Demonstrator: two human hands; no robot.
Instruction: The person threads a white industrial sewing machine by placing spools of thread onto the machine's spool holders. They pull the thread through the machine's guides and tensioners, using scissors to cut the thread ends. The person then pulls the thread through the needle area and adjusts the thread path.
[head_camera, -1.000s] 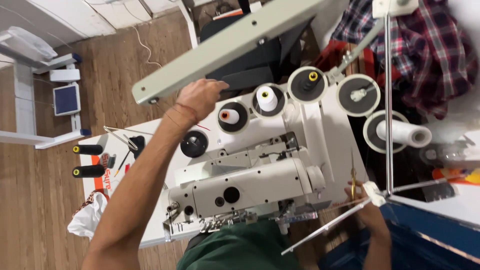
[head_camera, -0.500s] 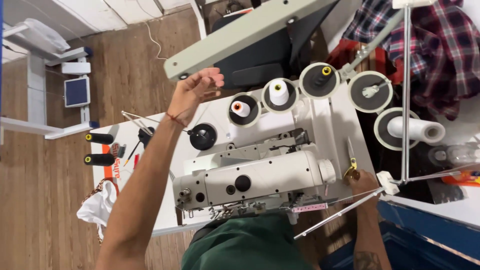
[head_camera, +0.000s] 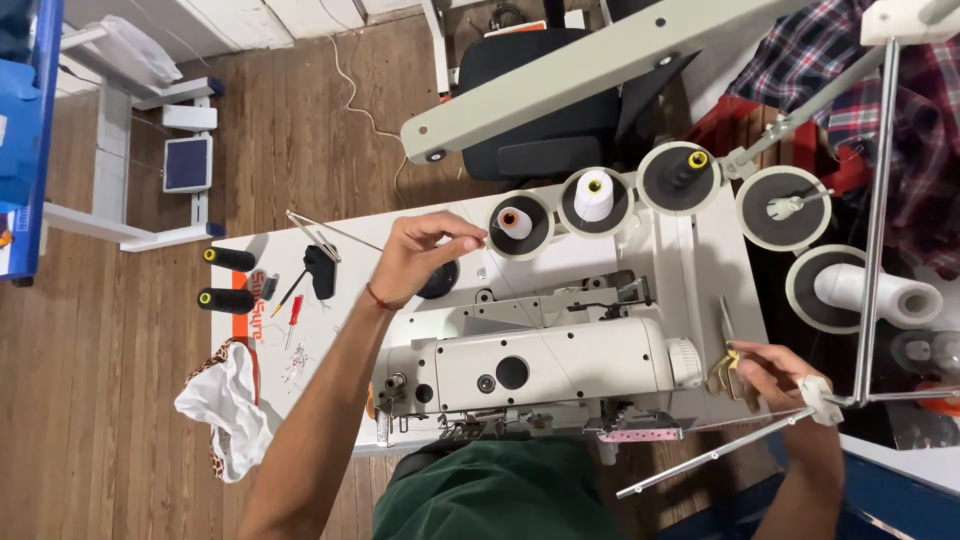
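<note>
My left hand (head_camera: 420, 255) hovers over the back of the white table (head_camera: 260, 345), fingertips pinched on a fine thread just above a black spool (head_camera: 442, 284). Right beside the fingertips stands a white cone with an orange core (head_camera: 515, 222). The cream sewing machine (head_camera: 540, 370) sits in front of me with green fabric (head_camera: 490, 495) under its needle end. At the machine's right end, my right hand (head_camera: 780, 378) grips gold-handled scissors (head_camera: 724, 368).
More cones (head_camera: 594, 195) (head_camera: 685, 170) stand on round holders behind the machine, next to a thread-stand rod (head_camera: 875, 230). A beige arm (head_camera: 600, 65) crosses overhead. Two black spools (head_camera: 228, 280), screwdrivers (head_camera: 293, 310) and a patterned cloth (head_camera: 230, 400) lie at the table's left.
My left hand has come down from near the overhead arm to just above the black spool. My right hand stays at the machine's right end with the scissors.
</note>
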